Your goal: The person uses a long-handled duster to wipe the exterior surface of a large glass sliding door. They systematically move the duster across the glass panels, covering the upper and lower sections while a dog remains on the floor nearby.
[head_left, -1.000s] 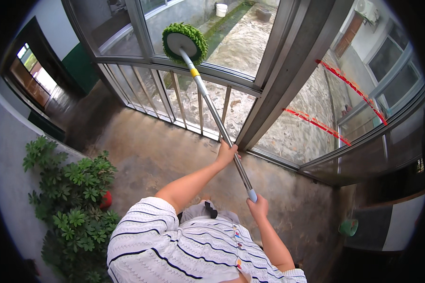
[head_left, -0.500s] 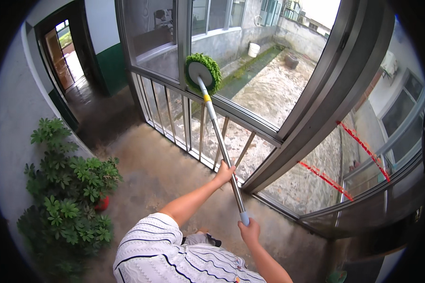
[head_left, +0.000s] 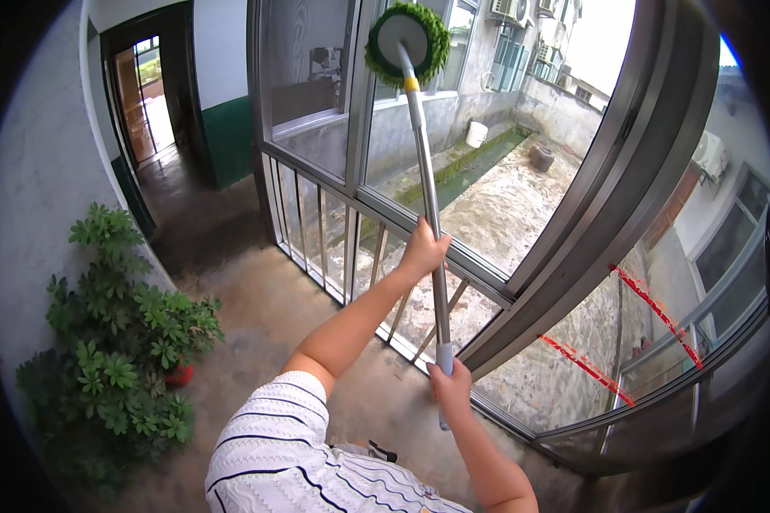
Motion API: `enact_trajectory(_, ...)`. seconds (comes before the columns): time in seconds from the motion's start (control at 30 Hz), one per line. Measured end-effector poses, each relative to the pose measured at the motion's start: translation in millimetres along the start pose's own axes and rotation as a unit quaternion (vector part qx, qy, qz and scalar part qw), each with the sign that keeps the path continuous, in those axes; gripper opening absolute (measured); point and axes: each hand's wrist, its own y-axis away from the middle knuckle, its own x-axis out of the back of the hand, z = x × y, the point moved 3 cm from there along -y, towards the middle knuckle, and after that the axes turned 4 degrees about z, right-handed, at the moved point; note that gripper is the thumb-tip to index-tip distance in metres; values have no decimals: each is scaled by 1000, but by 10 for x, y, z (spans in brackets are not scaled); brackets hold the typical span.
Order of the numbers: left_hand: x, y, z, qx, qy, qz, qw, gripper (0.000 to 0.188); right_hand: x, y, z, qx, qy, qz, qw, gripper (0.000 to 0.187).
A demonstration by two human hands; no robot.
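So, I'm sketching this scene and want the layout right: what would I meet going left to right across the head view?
Leafy green plant, round green mop head, white bucket, squat brown jar, upper red stripe.
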Motion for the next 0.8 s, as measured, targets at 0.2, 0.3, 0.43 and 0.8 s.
enact_trajectory(0.2,53,-615,999,-30,-4,0,1000,32,15,-270,-834,81,-107,-137,981,19)
enact_trajectory(0.3,127,-700,1284,-49,35,-15,998,31,77,-116,-1196,97,-127,-137,978,20)
enact_trajectory(0.43,146,-626,1357,-50,35,-3,998,33,84,-85,-1174,107,-26,-75,991,15)
enact_trajectory(0.8,457,-1147,1493,-107,-25,-4,994,33,-589,-482,-1316,124,-139,-103,977,15)
